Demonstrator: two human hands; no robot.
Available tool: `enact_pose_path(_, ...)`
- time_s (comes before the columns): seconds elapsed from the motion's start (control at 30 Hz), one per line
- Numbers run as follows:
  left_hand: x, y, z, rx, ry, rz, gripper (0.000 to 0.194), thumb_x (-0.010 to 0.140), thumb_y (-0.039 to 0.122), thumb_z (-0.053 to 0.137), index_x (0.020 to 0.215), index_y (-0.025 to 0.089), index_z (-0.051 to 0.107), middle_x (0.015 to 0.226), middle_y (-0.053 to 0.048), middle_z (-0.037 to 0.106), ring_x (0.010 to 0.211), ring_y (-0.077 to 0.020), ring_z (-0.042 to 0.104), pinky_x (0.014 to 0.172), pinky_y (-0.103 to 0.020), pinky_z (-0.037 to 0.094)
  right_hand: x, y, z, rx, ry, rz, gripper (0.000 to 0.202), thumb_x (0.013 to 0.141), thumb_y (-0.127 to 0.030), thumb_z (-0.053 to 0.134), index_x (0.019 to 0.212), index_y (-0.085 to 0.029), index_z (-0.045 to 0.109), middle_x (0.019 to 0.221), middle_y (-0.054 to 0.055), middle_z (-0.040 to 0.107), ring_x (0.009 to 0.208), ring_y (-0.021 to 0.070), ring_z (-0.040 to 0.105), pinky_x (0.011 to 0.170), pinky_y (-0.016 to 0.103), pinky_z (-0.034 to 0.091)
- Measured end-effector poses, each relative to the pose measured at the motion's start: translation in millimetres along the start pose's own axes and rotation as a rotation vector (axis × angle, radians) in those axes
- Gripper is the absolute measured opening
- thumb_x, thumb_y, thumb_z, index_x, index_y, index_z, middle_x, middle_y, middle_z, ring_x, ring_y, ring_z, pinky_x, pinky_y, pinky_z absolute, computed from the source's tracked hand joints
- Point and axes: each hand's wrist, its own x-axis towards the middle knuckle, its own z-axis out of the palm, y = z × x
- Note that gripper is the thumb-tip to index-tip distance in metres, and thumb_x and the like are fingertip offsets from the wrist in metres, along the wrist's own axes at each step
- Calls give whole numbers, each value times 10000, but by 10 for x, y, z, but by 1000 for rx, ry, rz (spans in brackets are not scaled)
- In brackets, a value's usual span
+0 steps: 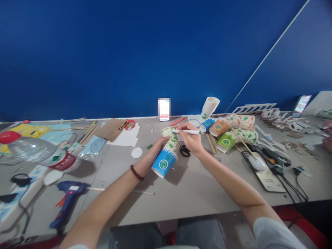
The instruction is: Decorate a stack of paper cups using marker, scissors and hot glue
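My left hand (155,149) is wrapped round a tilted row of patterned paper cups. The nearest is a blue paper cup (164,162); the green-and-white paper cups (173,145) lie beyond it, partly hidden by my fingers. Pinched in my right hand (192,141) is a white marker (192,132), held roughly level with its tip at the far green-and-white cup. Whether the tip touches the cup is too small to tell. Black-handled scissors (185,150) lie on the table just below my right hand, partly covered.
A blue glue gun (70,197) and a big plastic bottle (46,154) are at left. More paper cups (225,141) lie at right, with a white cup stack (210,106) behind. A phone (164,109) leans on the blue wall. Another person's hand (327,143) shows far right.
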Motion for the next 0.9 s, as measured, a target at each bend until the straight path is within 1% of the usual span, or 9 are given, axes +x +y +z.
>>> enact_pose_path(0.17, -23, 20, 34, -12, 15, 6, 357, 786, 291, 638, 1101, 124, 616, 831, -69, 712, 649, -178, 663, 632, -271, 518, -6, -5, 0, -21, -5, -5, 71, 765, -190, 530, 746, -215, 594, 841, 25, 687, 841, 197, 643, 758, 327, 490)
enact_pose_path(0.3, -21, 19, 38, -1, -8, 27, 395, 784, 290, 636, 1140, 125, 595, 839, -71, 708, 645, -180, 662, 617, -275, 518, -6, -5, -2, -27, -1, -7, 78, 759, -187, 527, 749, -218, 598, 833, 26, 689, 854, 206, 648, 763, 333, 489)
enact_pose_path(0.4, -20, 21, 42, 15, -9, 21, 387, 790, 295, 616, 1132, 114, 597, 827, -80, 709, 641, -191, 665, 613, -284, 519, -2, -19, -7, -12, -5, -13, 86, 749, -178, 523, 735, -218, 597, 822, 28, 684, 868, 215, 658, 772, 338, 487)
enact_pose_path(0.47, -17, 20, 34, 19, -8, 9, 381, 790, 303, 614, 1121, 113, 601, 824, -81, 709, 638, -192, 665, 613, -286, 519, -2, -20, -8, 1, -9, -14, 87, 739, -174, 520, 720, -215, 595, 814, 30, 683, 863, 216, 663, 765, 335, 488)
enact_pose_path(0.63, 11, -1, -23, 14, -53, 23, 385, 783, 327, 631, 1109, 125, 606, 827, -72, 701, 638, -186, 657, 601, -283, 515, -15, 9, -4, 26, -22, 17, 93, 719, -166, 513, 685, -214, 584, 789, 28, 690, 881, 225, 668, 751, 332, 487)
enact_pose_path(0.8, 19, -5, -33, 12, -39, 27, 380, 782, 322, 635, 1109, 130, 610, 847, -72, 707, 661, -186, 665, 631, -279, 518, -18, 4, -4, 35, -15, 24, 99, 728, -164, 515, 696, -220, 591, 761, 17, 681, 893, 226, 668, 768, 340, 493)
enact_pose_path(0.9, 11, -1, -17, 12, -35, 49, 386, 780, 309, 642, 1121, 132, 606, 863, -73, 709, 678, -184, 671, 648, -275, 520, -14, 17, -6, 35, 0, 3, 94, 745, -165, 525, 726, -221, 598, 789, 20, 676, 897, 221, 665, 777, 350, 501)
